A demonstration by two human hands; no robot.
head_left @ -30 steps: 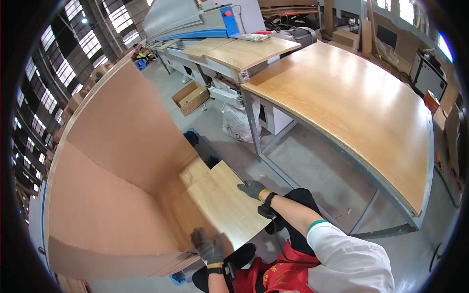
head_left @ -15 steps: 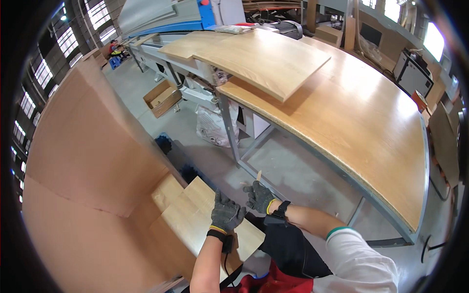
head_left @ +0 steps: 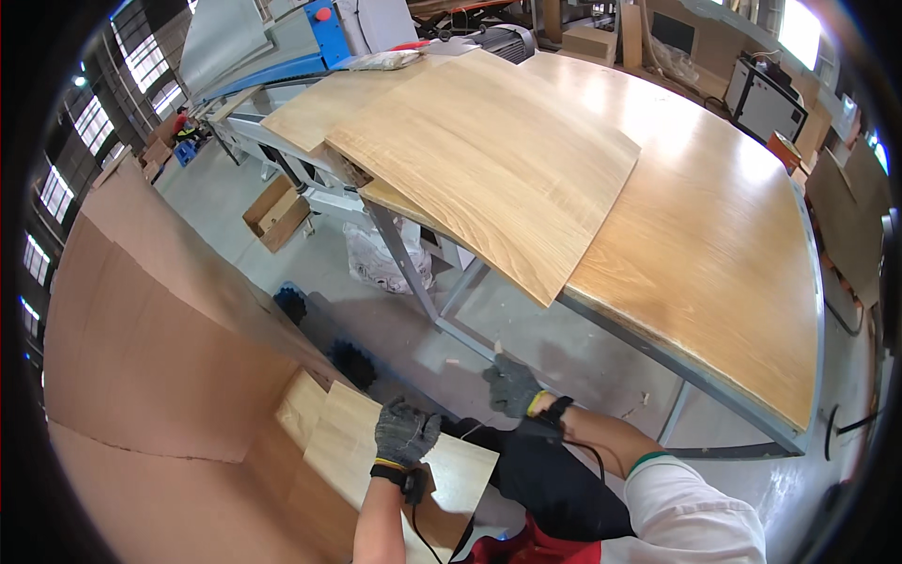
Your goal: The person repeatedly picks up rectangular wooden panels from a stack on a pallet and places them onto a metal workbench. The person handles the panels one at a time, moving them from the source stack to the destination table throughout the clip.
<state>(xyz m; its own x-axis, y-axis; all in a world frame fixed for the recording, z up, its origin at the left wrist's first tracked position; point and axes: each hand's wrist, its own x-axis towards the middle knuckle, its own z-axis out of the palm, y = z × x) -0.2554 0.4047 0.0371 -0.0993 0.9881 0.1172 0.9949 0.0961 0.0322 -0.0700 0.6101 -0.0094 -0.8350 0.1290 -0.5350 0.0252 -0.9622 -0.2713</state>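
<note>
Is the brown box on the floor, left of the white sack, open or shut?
Open: the brown box has no cover across its top, and its inside shows.

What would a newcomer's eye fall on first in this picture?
Probably the broad wood-grain panel at upper centre, its corner jutting past the near edge of the glossy table. Then the big brown box at left, and the grey-gloved left hand seen against pale boards at lower centre.
</note>
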